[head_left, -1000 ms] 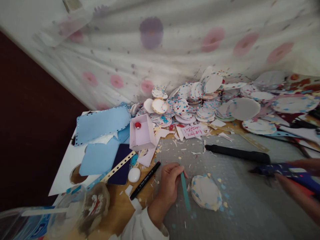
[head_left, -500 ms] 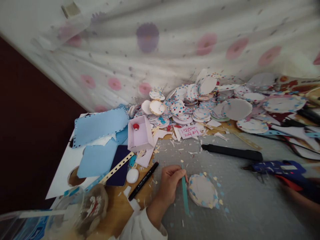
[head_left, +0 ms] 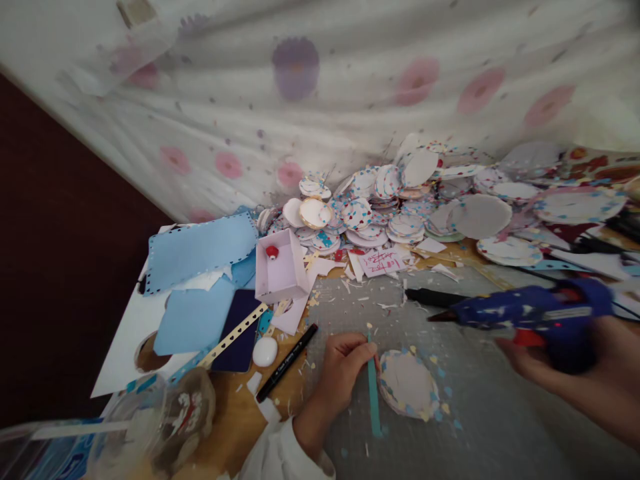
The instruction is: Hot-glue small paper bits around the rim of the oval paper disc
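Note:
My left hand pinches a narrow teal paper strip near its upper end, over the grey cutting mat. Just right of the strip lies a round white paper disc edged with small blue and yellow paper bits. My right hand is wrapped around the handle of a blue hot glue gun with a red trigger. The gun is raised above the mat, its dark nozzle pointing left, in front of a black pen-like tool. Motion blurs the right hand a little.
Along the back are piled many decorated paper discs. A pale open box with a small red object, a black marker, a white round lid and blue paper sheets lie left. A clear plastic cup stands front left.
My right hand has lifted the glue gun off the right side of the mat and brought it left and up. My left hand, still pinching the teal strip, has barely shifted.

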The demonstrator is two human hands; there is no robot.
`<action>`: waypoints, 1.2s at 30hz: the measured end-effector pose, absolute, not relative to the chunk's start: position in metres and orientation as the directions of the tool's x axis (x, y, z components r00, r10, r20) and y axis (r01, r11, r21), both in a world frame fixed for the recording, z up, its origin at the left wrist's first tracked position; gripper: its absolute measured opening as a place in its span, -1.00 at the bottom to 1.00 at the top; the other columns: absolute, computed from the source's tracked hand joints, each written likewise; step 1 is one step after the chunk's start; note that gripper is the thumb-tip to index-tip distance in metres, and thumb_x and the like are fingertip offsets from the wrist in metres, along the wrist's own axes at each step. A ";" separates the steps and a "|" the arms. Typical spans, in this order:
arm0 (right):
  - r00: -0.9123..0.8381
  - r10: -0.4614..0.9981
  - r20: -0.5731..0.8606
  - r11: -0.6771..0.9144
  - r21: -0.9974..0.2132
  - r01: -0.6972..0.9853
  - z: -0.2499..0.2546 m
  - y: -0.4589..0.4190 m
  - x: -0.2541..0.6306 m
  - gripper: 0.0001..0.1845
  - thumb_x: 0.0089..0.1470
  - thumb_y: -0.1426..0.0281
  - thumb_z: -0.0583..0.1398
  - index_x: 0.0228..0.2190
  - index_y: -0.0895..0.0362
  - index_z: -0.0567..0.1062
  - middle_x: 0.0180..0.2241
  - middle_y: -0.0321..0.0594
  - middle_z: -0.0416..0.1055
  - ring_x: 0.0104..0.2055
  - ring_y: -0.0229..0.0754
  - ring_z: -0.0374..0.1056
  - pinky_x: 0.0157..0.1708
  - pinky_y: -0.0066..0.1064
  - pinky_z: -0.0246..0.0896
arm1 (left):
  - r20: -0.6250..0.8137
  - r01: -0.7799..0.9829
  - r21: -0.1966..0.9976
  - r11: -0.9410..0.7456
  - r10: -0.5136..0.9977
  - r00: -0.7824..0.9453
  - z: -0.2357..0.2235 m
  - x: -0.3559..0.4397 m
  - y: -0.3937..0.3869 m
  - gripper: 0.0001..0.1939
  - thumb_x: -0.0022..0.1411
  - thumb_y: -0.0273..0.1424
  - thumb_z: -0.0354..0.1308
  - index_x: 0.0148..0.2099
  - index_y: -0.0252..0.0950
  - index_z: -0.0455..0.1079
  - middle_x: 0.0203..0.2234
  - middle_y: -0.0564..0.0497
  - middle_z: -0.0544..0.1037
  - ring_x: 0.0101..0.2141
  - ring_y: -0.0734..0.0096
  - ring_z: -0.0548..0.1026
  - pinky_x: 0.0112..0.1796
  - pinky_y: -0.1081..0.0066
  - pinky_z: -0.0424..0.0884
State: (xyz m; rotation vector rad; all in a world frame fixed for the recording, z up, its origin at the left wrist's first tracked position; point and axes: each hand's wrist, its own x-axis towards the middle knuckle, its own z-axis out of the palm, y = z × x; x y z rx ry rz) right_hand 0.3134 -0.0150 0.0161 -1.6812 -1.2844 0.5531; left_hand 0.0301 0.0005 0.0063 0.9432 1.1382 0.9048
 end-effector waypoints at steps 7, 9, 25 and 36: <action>0.276 0.934 0.228 0.054 -0.852 0.520 -0.007 -0.002 0.264 -0.76 -0.10 0.23 0.33 -0.41 -0.02 0.38 -0.58 -0.38 0.40 -0.59 -0.19 0.30 -0.59 -0.35 0.24 | -0.296 -0.038 0.949 0.314 0.924 0.244 0.011 0.028 0.000 -0.57 0.09 -0.11 0.28 -0.65 -0.30 0.44 -0.73 0.06 0.37 -0.64 0.52 0.22 -0.54 0.46 0.11; 0.267 0.944 0.195 0.033 -0.859 0.510 -0.014 -0.006 0.263 -0.79 -0.06 0.23 0.32 -0.39 -0.02 0.40 -0.54 -0.35 0.43 -0.54 -0.16 0.34 -0.54 -0.33 0.28 | -0.280 -0.019 0.955 0.295 0.925 0.258 0.014 0.028 0.000 -0.55 0.11 -0.09 0.27 -0.65 -0.30 0.45 -0.73 0.05 0.37 -0.63 0.50 0.23 -0.53 0.45 0.10; 0.154 0.954 0.257 0.131 -0.821 0.555 -0.018 -0.006 0.264 -0.81 0.00 0.25 0.26 -0.32 -0.01 0.39 -0.53 -0.38 0.45 -0.55 -0.18 0.37 -0.57 -0.40 0.31 | -0.287 0.051 0.957 0.286 0.909 0.301 0.021 0.027 0.001 -0.57 0.14 -0.13 0.23 -0.63 -0.31 0.41 -0.71 0.10 0.30 -0.61 0.51 0.19 -0.50 0.45 0.11; 0.068 0.930 0.362 0.239 -0.733 0.637 -0.030 -0.007 0.270 -0.81 0.10 0.22 0.22 -0.27 0.00 0.36 -0.53 -0.40 0.44 -0.57 -0.20 0.36 -0.61 -0.43 0.31 | -0.252 0.040 0.967 0.252 0.916 0.313 0.018 0.026 0.001 -0.55 0.16 -0.12 0.24 -0.64 -0.31 0.42 -0.72 0.10 0.30 -0.62 0.53 0.19 -0.51 0.45 0.11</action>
